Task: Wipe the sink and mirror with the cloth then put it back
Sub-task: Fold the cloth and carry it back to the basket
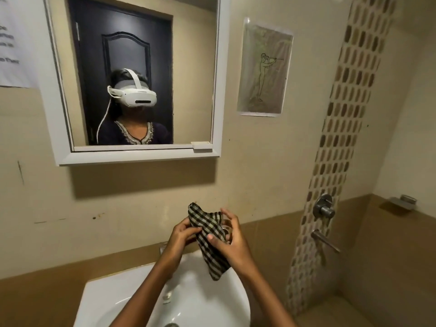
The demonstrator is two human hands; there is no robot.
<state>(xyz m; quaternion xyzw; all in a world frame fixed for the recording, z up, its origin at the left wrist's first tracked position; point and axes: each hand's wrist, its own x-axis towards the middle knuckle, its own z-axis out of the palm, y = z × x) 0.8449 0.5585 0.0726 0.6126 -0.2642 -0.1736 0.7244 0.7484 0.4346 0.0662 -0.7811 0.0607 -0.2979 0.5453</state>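
Note:
A black-and-white checked cloth (207, 234) hangs bunched between both hands above the back of the white sink (113, 293). My left hand (180, 237) pinches its upper left part. My right hand (232, 241) grips it from the right, thumb across the fabric. The cloth's lower end dangles over the basin. The white-framed mirror (193, 67) hangs on the wall above and to the left, reflecting a person with a headset and a dark door. The tap is mostly hidden behind my hands.
A laminated drawing (264, 67) is stuck on the wall right of the mirror. A mosaic tile strip (339, 138) runs down the wall, with a metal valve (324, 207) and spout (325, 240). A small metal soap dish (402, 201) sits at the far right. A paper notice (14, 41) hangs at left.

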